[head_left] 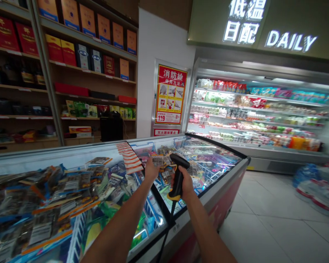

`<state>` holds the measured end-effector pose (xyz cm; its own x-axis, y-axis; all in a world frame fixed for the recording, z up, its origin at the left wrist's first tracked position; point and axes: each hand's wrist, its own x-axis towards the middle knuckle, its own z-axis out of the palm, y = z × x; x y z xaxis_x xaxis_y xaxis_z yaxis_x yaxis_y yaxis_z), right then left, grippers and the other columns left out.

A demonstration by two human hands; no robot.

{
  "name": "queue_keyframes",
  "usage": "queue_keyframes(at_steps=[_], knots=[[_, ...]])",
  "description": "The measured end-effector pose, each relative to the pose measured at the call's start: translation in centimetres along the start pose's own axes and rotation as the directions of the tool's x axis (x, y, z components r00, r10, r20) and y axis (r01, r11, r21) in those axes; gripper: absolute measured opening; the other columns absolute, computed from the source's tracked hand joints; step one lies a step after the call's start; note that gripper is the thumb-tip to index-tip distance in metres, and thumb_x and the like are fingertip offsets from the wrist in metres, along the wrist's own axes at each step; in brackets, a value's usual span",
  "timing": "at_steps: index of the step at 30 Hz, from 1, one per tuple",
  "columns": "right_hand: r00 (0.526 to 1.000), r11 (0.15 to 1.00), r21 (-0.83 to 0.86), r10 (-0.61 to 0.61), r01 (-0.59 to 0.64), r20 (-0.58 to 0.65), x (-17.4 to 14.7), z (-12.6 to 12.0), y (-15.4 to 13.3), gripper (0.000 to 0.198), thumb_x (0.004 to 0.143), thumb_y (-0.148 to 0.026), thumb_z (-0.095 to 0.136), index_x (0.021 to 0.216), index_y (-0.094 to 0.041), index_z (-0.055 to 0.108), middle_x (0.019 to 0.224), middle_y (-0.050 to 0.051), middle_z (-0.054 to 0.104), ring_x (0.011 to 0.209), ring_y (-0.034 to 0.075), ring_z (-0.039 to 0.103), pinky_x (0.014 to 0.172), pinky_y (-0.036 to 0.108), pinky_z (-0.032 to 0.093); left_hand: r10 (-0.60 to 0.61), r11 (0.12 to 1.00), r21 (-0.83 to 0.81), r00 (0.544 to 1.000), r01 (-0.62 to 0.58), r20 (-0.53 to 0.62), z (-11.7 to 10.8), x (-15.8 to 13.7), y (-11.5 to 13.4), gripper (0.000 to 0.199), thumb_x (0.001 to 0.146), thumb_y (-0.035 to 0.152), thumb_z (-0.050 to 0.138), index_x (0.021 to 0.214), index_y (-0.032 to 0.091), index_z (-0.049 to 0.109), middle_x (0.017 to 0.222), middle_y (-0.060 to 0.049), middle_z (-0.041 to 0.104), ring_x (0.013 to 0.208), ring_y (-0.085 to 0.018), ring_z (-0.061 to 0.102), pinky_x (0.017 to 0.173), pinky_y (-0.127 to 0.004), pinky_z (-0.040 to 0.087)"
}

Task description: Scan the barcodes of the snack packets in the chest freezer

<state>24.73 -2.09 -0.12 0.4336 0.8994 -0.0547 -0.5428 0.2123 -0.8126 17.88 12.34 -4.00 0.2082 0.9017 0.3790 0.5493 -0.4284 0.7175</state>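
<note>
Right hand (186,185) has its fingers wrapped round the scanner (177,182), handle in the fist, probably so the head stays clear and the trigger's handy; left hand (151,171) is stretched over the freezer (222,182) by some packs (157,160), can't tell if those fingers are wide, narrow or gripping one; scanner's tilted up just beside that hand, cord (162,239) dangling from its base; baskets (78,233) inside likely keep stock sorted, tbh.

Shop with a stocked chiller (276,156)
</note>
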Motion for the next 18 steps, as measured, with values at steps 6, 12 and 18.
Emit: queue_keyframes(at_steps=[6,12,18], knots=[[1.0,1.0,0.011,-0.022,0.022,-0.014,-0.3,-1.3,-0.8,0.025,0.064,-0.041,0.052,0.066,-0.017,0.049,0.042,-0.003,0.05,0.031,0.01,0.044,0.03,0.021,0.033,0.029,1.0,-0.008,0.995,-0.028,0.095,2.7,0.4,1.7,0.039,0.069,0.021,0.049,0.107,0.011,0.043,0.106,-0.013,0.054,0.1,-0.02,0.048,0.081,-0.028,0.035],[0.998,0.999,0.021,-0.031,0.032,-0.051,-0.6,-2.0,-1.1,0.025,0.065,-0.041,0.051,0.063,-0.016,0.051,0.043,-0.003,0.051,0.033,0.009,0.045,0.03,0.02,0.032,0.074,0.997,-0.003,0.988,-0.074,0.133,5.0,0.2,3.2,0.049,0.068,0.02,0.05,0.114,0.01,0.036,0.116,-0.015,0.046,0.106,-0.02,0.043,0.085,-0.027,0.032],[0.998,1.0,-0.016,-0.025,0.024,-0.059,-0.3,-2.2,-0.3,0.027,0.063,-0.042,0.053,0.057,-0.016,0.048,0.042,-0.002,0.051,0.031,0.009,0.044,0.03,0.02,0.033,0.107,0.99,0.075,0.987,-0.116,0.12,4.1,0.9,3.3,0.047,0.07,0.026,0.049,0.114,0.012,0.039,0.115,-0.014,0.047,0.106,-0.02,0.043,0.086,-0.029,0.033]])
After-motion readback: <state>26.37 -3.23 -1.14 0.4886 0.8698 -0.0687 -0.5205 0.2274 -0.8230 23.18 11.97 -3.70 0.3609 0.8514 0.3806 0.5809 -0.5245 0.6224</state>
